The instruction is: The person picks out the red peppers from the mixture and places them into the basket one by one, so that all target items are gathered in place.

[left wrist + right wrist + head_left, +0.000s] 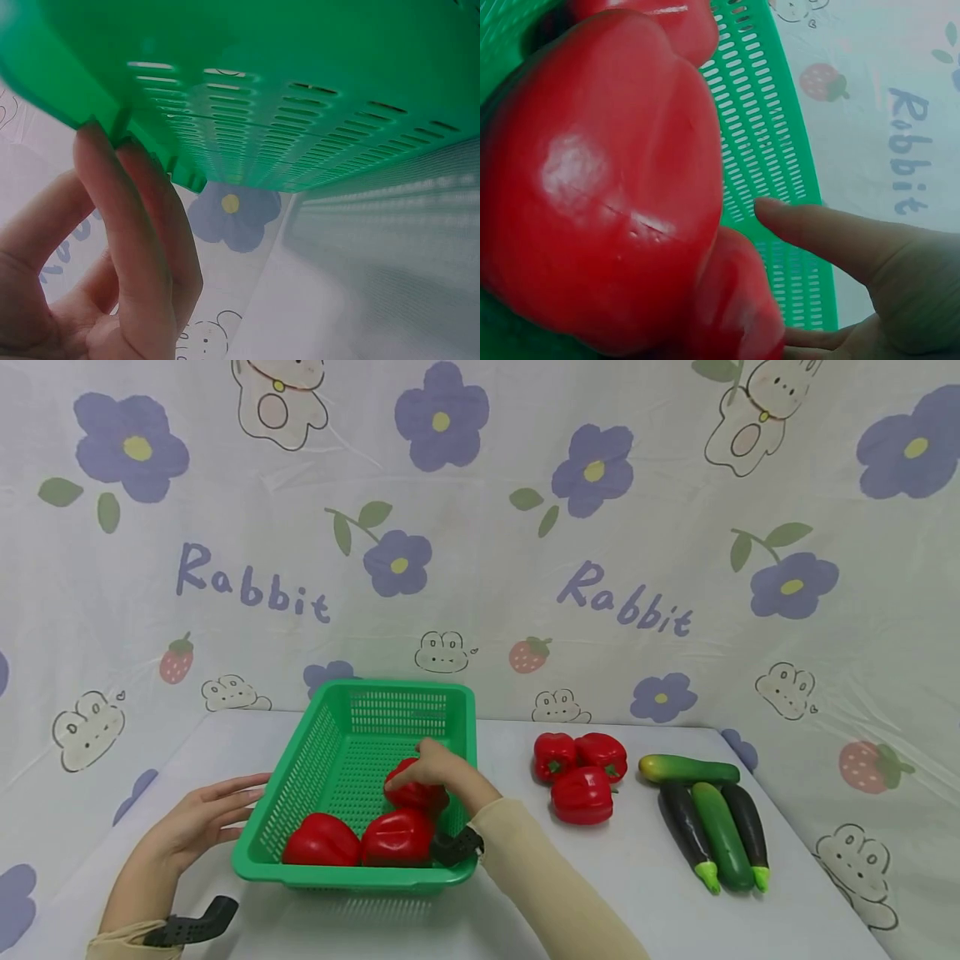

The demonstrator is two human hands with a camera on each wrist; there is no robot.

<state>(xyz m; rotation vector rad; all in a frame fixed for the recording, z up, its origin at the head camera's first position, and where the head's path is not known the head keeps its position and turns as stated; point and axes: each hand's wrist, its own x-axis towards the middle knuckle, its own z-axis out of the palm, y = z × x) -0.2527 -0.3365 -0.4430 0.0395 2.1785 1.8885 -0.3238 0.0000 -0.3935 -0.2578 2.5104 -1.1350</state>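
Note:
A green plastic basket with slotted walls stands on the white table. Inside it are three red bell peppers: one at the front left, one at the front middle, and one farther back. My right hand reaches in over the right rim, at the back pepper. In the right wrist view its thumb is extended apart from the pepper, and the other fingers lie partly hidden beside it. My left hand is at the basket's left side, with fingertips at the underside of the rim.
Three more red bell peppers sit grouped to the right of the basket. Farther right, a cucumber lies crosswise behind two eggplants with a second cucumber between them. A printed cloth hangs behind the table.

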